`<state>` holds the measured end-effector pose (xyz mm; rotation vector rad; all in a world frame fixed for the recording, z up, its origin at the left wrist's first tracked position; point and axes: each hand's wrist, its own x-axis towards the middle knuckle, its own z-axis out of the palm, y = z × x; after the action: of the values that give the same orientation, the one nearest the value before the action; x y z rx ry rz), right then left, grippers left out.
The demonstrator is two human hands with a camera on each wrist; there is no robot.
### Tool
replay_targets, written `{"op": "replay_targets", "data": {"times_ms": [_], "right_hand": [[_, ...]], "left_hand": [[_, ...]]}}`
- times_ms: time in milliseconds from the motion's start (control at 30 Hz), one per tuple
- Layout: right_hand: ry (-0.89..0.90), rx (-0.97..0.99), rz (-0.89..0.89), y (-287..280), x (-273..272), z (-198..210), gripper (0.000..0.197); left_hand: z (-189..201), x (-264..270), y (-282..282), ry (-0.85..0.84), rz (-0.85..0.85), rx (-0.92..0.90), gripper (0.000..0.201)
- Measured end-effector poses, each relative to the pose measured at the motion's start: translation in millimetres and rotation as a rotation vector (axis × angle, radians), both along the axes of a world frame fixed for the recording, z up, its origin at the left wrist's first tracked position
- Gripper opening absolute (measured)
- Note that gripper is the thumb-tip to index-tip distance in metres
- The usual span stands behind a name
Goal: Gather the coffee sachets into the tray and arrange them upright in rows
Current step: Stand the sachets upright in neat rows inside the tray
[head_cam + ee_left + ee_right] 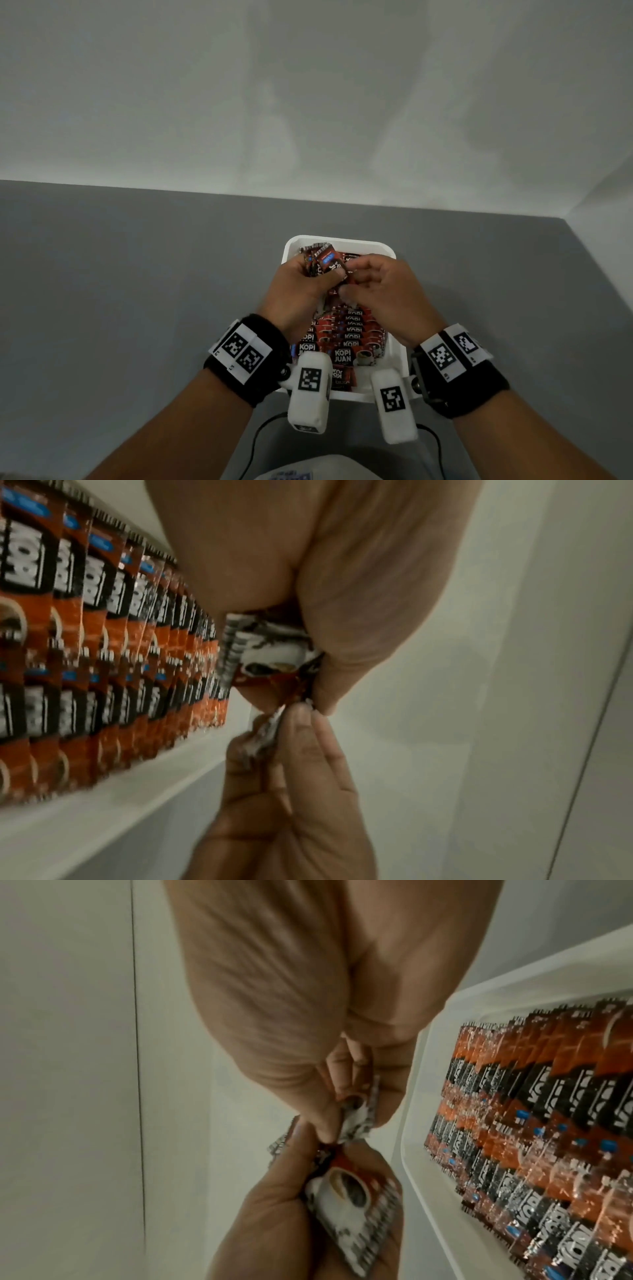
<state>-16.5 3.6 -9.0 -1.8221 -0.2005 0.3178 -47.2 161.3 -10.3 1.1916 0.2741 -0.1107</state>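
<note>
A white tray (342, 240) stands on the grey table, with red and black coffee sachets (346, 339) upright in rows in its near part. My left hand (305, 284) grips a bunch of sachets (325, 262) above the tray's far end. My right hand (364, 277) pinches the bottom edge of one sachet of that bunch. In the left wrist view my left hand (359, 588) holds the bunch (270, 647), and right fingers (301, 750) pinch a sachet edge (268, 725). The right wrist view shows the same pinch (359, 1115), the bunch (359, 1199) and the rows (531, 1123).
The grey table (137, 291) meets a white wall (308, 102) behind and at the right. Black cables (260, 431) run from the wrist cameras near the table's front edge. The tray's far end shows more sachets under my hands.
</note>
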Motion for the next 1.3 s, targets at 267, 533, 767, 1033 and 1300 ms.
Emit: {"op": "replay_targets", "data": {"times_ms": [267,533,767,1033,1300], "right_hand": [[-0.036,-0.589,0.223,-18,1,-27,0.022],[-0.101,-0.666,0.467,16,-10,-56,0.029],[-0.163,-0.717,0.461,9,-13,-68,0.026],[-0.146,-0.790,0.537,-11,-21,-68,0.020],[-0.105,-0.857,0.653,-17,-27,-71,0.028]], "left_hand": [[-27,-15,49,0.070,-0.344,0.912,0.006],[-40,-18,45,-0.061,-0.456,1.144,0.021],[-53,-15,41,-0.072,-0.604,1.430,0.026],[-61,-22,36,-0.208,-0.807,1.354,0.029],[-67,-38,31,-0.142,-1.142,1.551,0.067]]}}
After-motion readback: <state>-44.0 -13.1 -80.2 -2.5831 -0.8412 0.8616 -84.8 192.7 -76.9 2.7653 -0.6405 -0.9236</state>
